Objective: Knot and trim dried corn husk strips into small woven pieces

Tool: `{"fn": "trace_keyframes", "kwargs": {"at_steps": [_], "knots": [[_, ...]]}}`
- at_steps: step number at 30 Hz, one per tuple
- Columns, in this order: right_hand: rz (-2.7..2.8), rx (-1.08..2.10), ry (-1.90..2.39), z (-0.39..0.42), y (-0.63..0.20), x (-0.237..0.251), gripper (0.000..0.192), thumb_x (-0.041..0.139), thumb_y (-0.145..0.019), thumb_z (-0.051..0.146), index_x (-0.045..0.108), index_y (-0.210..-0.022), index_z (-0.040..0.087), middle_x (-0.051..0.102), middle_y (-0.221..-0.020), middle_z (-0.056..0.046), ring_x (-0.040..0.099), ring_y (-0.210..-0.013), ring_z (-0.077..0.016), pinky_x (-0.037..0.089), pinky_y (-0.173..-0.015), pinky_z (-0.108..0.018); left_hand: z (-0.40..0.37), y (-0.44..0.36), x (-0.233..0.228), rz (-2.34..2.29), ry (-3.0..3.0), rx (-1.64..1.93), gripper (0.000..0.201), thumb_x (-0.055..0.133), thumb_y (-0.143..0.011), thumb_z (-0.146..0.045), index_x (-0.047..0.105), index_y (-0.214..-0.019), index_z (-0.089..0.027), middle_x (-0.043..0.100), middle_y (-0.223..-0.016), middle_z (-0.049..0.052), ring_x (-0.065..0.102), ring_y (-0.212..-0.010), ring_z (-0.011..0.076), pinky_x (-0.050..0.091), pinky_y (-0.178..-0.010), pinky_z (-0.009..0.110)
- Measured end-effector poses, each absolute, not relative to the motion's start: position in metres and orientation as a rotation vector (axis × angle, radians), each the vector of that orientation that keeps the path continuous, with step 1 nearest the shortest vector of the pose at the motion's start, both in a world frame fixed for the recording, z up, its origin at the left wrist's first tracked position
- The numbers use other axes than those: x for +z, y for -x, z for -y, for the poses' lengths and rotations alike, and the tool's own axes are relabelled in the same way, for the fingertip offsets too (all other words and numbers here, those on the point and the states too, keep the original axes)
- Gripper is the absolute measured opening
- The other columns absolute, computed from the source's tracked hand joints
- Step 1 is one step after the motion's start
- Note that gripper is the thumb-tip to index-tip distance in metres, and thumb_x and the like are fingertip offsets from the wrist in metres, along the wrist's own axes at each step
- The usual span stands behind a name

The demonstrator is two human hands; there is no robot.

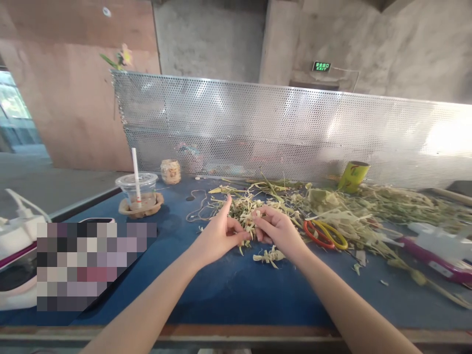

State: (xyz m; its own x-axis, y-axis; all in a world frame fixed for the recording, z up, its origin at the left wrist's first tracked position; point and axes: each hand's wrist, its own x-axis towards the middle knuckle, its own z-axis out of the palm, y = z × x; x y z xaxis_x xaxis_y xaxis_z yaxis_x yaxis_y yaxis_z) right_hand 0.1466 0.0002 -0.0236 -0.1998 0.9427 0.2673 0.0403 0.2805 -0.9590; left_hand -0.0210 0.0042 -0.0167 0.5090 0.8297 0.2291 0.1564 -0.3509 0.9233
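Your left grip [224, 233] and right grip [273, 223] pinch nearly closed on a pale, thin dried-plant strip [252, 230] between them, before a loose straw-coloured heap [243, 209] on the blue-topped desk [221, 295]; you seem mid-fingerwork, calling for steady pinches

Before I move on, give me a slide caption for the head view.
Left hand and right hand handling pale plant strips over a blue tabletop.

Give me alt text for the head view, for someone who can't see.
A person's left hand and right hand finger pale plant strips above a blue table. Stalks spread rightward, near red and yellow handles; a clear lidded cup stands at left.
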Motion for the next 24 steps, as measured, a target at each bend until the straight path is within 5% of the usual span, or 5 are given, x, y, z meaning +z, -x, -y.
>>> {"fn": "trace_keyframes", "kwargs": {"at_steps": [6, 10, 15, 21, 24], "knots": [[1.628, 1.219, 0.942, 0.002, -0.148, -0.021, 0.033, 0.039, -0.083, 0.046, 0.052, -0.093, 0.018, 0.058, -0.053, 0.002, 0.047, -0.033, -0.0066, 0.026, -0.033, -0.017, 0.002, 0.017, -0.010, -0.743, -1.709, 1.077, 0.104, 0.062, -0.072, -0.028, -0.022, -0.133, -0.029, 0.048, -0.121, 0.014, 0.056, -0.085, 0.0180, 0.048, -0.064, 0.030], [1.814, 1.091, 1.011, 0.006, -0.148, -0.019, 0.039, 0.038, -0.084, 0.045, 0.058, -0.104, 0.018, 0.061, -0.065, -0.001, 0.051, -0.037, -0.0073, 0.028, -0.035, -0.018, 0.003, 0.013, -0.010, -0.686, -1.668, 1.126, 0.095, 0.059, -0.075, -0.027, -0.013, -0.136, -0.029, 0.057, -0.108, 0.010, 0.055, -0.067, 0.0129, 0.045, -0.052, 0.025], [1.845, 0.531, 1.058, 0.008, -0.151, -0.013, 0.023, 0.053, -0.077, 0.037, 0.068, -0.088, 0.023, 0.053, -0.078, -0.003, 0.049, -0.063, -0.0111, 0.041, -0.055, -0.025, -0.001, 0.015, -0.015, -0.675, -1.600, 1.086, 0.097, 0.062, -0.073, -0.025, -0.012, -0.136, -0.031, 0.058, -0.098, 0.008, 0.048, -0.049, 0.0066, 0.041, -0.042, 0.022], [1.724, 0.971, 0.957, 0.001, -0.152, -0.016, 0.022, 0.059, -0.073, 0.035, 0.057, -0.088, 0.018, 0.053, -0.072, 0.000, 0.049, -0.059, -0.0092, 0.041, -0.055, -0.024, -0.001, 0.015, -0.015, -0.719, -1.561, 1.032, 0.096, 0.063, -0.072, -0.029, -0.009, -0.137, -0.032, 0.054, -0.099, 0.010, 0.060, -0.058, 0.0151, 0.035, -0.032, 0.018], [1.724, 0.953, 0.953, 0.000, -0.152, -0.018, 0.025, 0.056, -0.075, 0.037, 0.052, -0.090, 0.017, 0.051, -0.069, 0.001, 0.046, -0.055, -0.0081, 0.037, -0.050, -0.022, 0.001, 0.015, -0.011, -0.715, -1.564, 1.042, 0.102, 0.066, -0.069, -0.026, -0.011, -0.137, -0.030, 0.055, -0.095, 0.009, 0.062, -0.061, 0.0166, 0.038, -0.038, 0.020]]}}
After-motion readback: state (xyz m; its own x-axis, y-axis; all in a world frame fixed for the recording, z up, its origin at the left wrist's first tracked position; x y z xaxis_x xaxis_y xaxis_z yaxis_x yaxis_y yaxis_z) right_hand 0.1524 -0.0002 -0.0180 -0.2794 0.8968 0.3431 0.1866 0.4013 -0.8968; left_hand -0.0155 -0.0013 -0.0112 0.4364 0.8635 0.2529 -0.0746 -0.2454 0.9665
